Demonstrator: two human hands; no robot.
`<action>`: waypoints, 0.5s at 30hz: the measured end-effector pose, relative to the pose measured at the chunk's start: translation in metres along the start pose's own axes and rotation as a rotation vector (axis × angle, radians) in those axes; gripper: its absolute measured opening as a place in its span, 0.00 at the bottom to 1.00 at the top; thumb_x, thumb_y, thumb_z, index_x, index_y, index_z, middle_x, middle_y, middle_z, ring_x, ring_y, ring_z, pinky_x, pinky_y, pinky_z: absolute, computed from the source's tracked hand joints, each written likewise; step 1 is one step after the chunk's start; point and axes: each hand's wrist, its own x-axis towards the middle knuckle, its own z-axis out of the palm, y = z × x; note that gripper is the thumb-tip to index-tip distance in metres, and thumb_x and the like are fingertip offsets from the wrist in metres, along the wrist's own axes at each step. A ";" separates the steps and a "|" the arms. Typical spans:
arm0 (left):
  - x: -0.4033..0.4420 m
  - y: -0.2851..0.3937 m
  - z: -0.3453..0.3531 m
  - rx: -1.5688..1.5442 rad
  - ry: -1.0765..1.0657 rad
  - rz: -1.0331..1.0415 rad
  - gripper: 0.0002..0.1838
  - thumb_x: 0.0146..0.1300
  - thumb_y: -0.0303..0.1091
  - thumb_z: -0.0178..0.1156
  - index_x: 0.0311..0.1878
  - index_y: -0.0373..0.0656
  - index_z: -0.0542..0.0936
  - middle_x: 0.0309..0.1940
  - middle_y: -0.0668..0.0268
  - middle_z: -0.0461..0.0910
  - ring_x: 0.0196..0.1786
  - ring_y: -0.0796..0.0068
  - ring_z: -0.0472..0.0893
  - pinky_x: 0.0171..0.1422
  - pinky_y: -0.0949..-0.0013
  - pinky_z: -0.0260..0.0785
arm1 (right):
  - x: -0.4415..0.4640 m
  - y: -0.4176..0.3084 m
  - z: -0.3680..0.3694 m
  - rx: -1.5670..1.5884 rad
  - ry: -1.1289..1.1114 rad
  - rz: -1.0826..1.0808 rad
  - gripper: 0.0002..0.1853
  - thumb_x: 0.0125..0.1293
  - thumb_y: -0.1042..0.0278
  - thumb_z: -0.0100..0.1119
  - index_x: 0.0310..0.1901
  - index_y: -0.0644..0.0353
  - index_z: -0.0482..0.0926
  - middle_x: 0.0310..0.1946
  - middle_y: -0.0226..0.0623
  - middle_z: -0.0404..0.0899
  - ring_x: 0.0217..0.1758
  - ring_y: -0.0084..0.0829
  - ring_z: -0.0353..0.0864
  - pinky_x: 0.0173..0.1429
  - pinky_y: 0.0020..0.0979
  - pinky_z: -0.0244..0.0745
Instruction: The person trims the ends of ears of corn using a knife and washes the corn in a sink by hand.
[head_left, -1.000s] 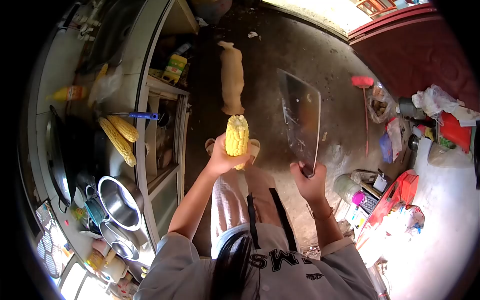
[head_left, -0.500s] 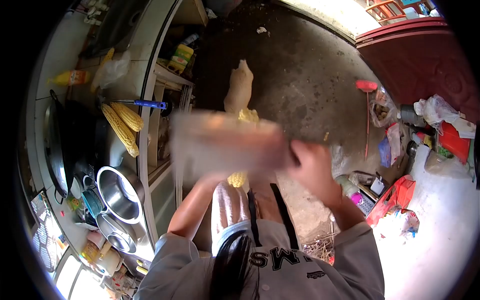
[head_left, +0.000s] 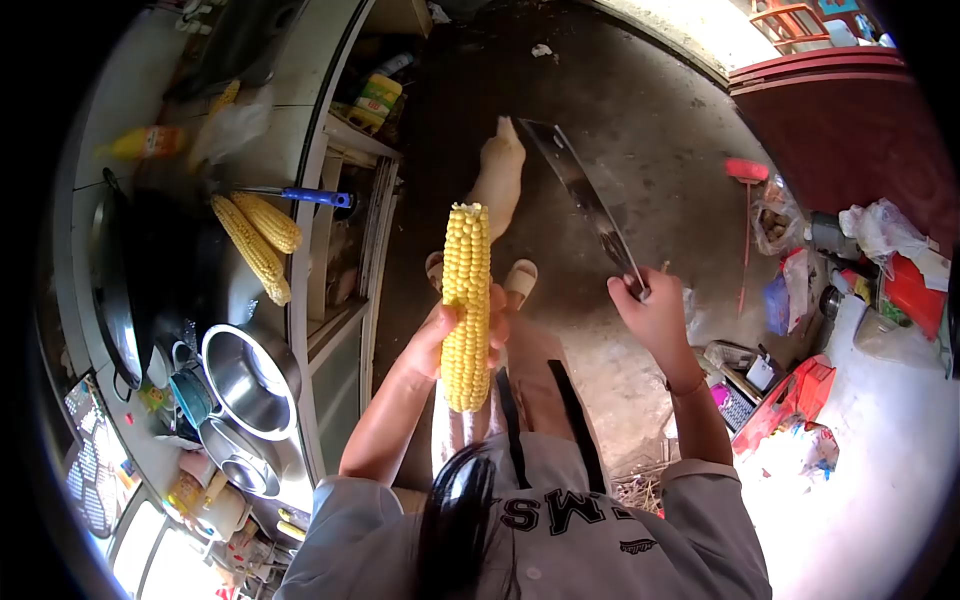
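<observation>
A yellow corn cob (head_left: 466, 300) stands nearly upright in the middle of the head view, its top end broken or cut. My left hand (head_left: 432, 338) is closed round its lower half, with fingertips showing on the right side. To the right, my right hand (head_left: 655, 308) grips the handle of a broad cleaver (head_left: 585, 195). The blade points up and left, seen nearly edge-on, apart from the cob. Two more cobs (head_left: 248, 248) lie on the counter at the left, below a blue-handled utensil (head_left: 318, 196).
Steel bowls (head_left: 250, 382) and a dark wok (head_left: 117, 290) are on the left counter (head_left: 285, 140). A tan dog (head_left: 500, 180) is on the floor beyond the cob. Right of me are a red-headed broom (head_left: 746, 171), plastic bags (head_left: 885, 232) and a red basket (head_left: 790, 395).
The cleaver swung left across the cob, then back to the right, clear of it. The cob now shows more of its length and stands more upright in my left hand.
</observation>
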 end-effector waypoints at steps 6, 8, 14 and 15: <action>-0.006 0.003 0.001 0.117 0.115 0.037 0.37 0.52 0.58 0.61 0.55 0.39 0.62 0.42 0.59 0.70 0.37 0.56 0.81 0.34 0.63 0.78 | -0.016 -0.051 -0.015 -0.020 -0.064 -0.273 0.11 0.49 0.69 0.61 0.20 0.64 0.70 0.10 0.39 0.63 0.13 0.30 0.64 0.20 0.28 0.58; -0.008 0.007 0.001 0.130 0.171 -0.046 0.35 0.56 0.55 0.59 0.55 0.36 0.65 0.41 0.57 0.74 0.38 0.53 0.81 0.35 0.63 0.78 | -0.010 -0.048 -0.006 -0.108 -0.102 -0.350 0.07 0.45 0.70 0.60 0.24 0.63 0.75 0.17 0.46 0.72 0.21 0.48 0.73 0.25 0.34 0.68; -0.008 0.011 0.004 -0.088 0.174 0.027 0.30 0.61 0.56 0.48 0.54 0.38 0.65 0.29 0.63 0.70 0.20 0.72 0.72 0.23 0.72 0.69 | 0.038 0.038 0.031 -0.535 -0.094 -0.046 0.11 0.49 0.63 0.58 0.26 0.63 0.79 0.22 0.51 0.76 0.28 0.51 0.77 0.33 0.46 0.72; -0.008 0.015 0.008 0.011 0.177 0.052 0.32 0.59 0.57 0.51 0.54 0.37 0.65 0.27 0.64 0.68 0.17 0.73 0.71 0.19 0.74 0.68 | 0.040 0.055 0.032 -0.531 -0.090 -0.058 0.11 0.49 0.63 0.58 0.26 0.63 0.79 0.22 0.51 0.76 0.28 0.51 0.77 0.33 0.46 0.72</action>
